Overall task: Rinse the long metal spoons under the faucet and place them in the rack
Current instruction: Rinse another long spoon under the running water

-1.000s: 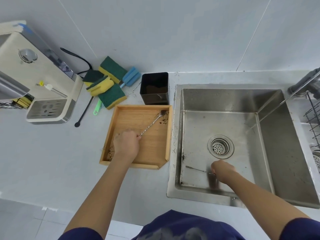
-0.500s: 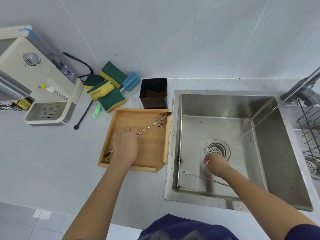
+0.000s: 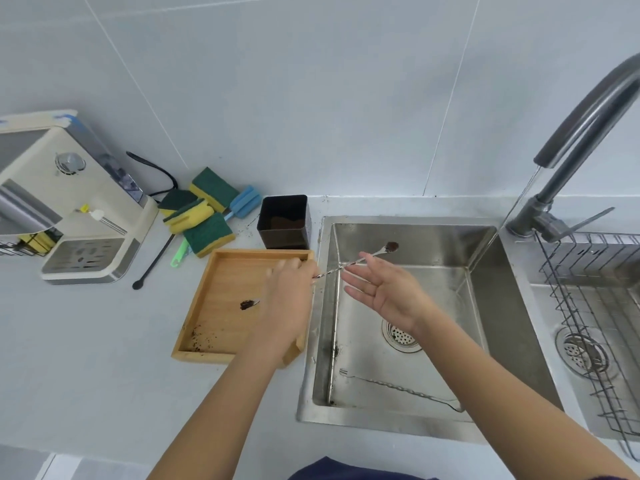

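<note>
At centre frame the left hand (image 3: 289,296) pinches a dirty spoon (image 3: 360,259) over the sink (image 3: 512,306) rim; the right hand (image 3: 384,292) waits open beside it, likely for a handover; next, rinsing under the faucet (image 3: 585,123) at upper right; another spoon (image 3: 401,389) lies in the sink.

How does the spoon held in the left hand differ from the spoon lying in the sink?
The held spoon is up in the air, gripped by the left hand, whereas the sink spoon lies flat on the floor of the sink, untouched. The held spoon's bowl carries dark brown residue; the sink spoon's bowl looks clean. Both are long, thin metal spoons with twisted stems.
</note>
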